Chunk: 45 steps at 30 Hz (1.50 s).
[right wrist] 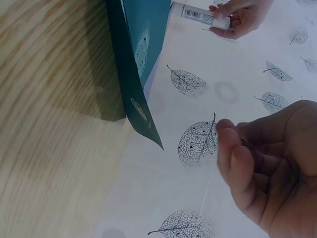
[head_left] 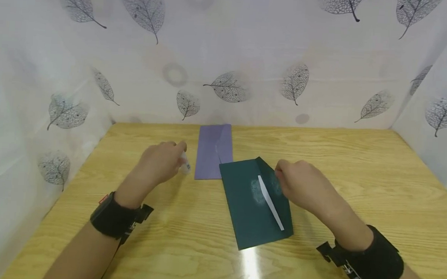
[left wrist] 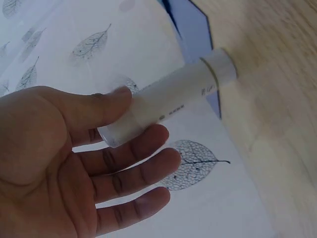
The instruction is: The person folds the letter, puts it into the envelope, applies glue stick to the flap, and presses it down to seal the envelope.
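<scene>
Between its thumb and index finger my left hand [head_left: 160,163] pinches a white glue stick [left wrist: 171,96], whose other fingers are spread loosely in the left wrist view. A dark green envelope [head_left: 242,213] lies at the middle of the table, its flap [head_left: 286,211] raised on the right side. Whitish smears mark the envelope and flap, and a white strip [head_left: 271,202] shows along the fold. Beside the flap hovers my right hand [right wrist: 267,173], fingers loosely curled with nothing between them; the right wrist view shows it apart from the envelope.
A purple envelope [head_left: 209,151] lies behind the green one, its lower right corner covered by it. The wooden table [head_left: 155,255] meets a white curtain [head_left: 252,39] with leaf prints at the back and sides. Black straps [head_left: 115,216] circle both wrists.
</scene>
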Each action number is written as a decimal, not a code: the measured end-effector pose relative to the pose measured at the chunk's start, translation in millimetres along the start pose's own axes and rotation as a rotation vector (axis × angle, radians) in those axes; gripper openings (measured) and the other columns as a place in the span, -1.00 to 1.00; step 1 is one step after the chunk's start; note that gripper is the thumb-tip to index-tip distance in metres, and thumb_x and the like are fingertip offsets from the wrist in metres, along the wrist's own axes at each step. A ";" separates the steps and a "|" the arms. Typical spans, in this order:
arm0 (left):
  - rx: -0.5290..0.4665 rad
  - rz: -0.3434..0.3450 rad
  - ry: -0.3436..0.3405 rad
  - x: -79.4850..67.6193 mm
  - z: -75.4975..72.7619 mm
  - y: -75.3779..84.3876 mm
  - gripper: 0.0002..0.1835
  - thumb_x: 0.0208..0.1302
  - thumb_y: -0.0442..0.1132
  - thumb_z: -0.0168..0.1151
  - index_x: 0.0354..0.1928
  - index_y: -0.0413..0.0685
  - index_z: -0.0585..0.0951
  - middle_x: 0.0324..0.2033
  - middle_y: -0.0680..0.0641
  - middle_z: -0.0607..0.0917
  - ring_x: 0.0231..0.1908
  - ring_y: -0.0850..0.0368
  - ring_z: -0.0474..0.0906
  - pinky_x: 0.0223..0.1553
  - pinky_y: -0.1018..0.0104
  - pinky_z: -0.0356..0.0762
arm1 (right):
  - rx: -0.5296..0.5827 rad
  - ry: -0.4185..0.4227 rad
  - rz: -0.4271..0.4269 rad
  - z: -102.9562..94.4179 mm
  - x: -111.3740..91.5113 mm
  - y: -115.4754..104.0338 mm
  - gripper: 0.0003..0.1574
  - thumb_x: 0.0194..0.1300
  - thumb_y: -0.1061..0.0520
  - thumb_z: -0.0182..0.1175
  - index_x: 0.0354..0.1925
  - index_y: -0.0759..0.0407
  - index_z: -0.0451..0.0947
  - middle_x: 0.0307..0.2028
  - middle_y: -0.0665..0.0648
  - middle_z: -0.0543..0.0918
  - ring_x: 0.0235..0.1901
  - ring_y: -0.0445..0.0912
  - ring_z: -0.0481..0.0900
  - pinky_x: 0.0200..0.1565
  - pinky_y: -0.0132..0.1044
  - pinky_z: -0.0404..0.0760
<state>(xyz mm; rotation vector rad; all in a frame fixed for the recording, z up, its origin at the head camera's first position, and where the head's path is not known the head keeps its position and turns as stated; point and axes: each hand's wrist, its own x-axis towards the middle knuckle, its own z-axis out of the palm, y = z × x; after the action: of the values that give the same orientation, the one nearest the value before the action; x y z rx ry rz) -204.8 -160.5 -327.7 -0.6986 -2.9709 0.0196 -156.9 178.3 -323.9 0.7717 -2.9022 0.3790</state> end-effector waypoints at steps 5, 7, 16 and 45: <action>-0.030 0.035 0.069 -2.4 -8.5 5.3 -0.75 0.24 -0.10 0.16 -0.15 -0.07 0.46 -0.44 -0.06 0.57 -0.46 0.01 0.52 -0.58 0.17 0.48 | 0.009 0.078 0.015 -1.5 1.0 -3.0 -0.86 0.25 0.08 0.14 -0.35 0.14 0.51 -0.62 -0.07 0.48 -0.70 -0.27 0.32 -0.62 -0.32 0.40; -0.058 0.055 0.107 -3.7 -12.0 8.1 -0.75 0.25 -0.08 0.14 -0.15 -0.06 0.48 -0.42 -0.04 0.58 -0.45 0.03 0.52 -0.57 0.18 0.48 | 0.014 0.121 -0.003 -1.0 1.2 -3.5 -0.83 0.24 0.04 0.16 -0.41 0.09 0.48 -0.66 -0.10 0.43 -0.71 -0.26 0.28 -0.63 -0.32 0.37; -0.286 0.249 0.381 -6.9 -24.2 30.2 -0.82 0.13 -0.10 0.17 -0.31 -0.03 0.48 -0.56 0.09 0.52 -0.62 0.24 0.32 -0.65 0.33 0.32 | 0.031 0.371 -0.199 3.4 2.1 -3.1 -0.88 0.17 0.23 0.20 -0.26 0.17 0.54 -0.42 0.03 0.64 -0.50 -0.19 0.53 -0.50 -0.29 0.55; -0.884 0.647 0.446 -23.3 -10.8 109.6 -0.72 0.10 -0.24 0.30 -0.20 -0.10 0.42 -0.44 0.09 0.57 -0.51 0.42 0.34 -0.56 0.54 0.35 | 0.135 0.687 -0.838 -3.2 2.5 -44.4 -0.64 0.14 -0.02 0.26 -0.21 0.22 0.54 -0.42 0.01 0.61 -0.50 -0.19 0.49 -0.50 -0.38 0.51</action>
<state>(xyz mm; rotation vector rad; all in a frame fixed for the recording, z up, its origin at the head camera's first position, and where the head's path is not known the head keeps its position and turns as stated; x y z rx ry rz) -134.4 -72.8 -322.5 -1.4596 -2.1060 -1.2520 -136.6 140.7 -311.0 1.4244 -1.7485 0.5795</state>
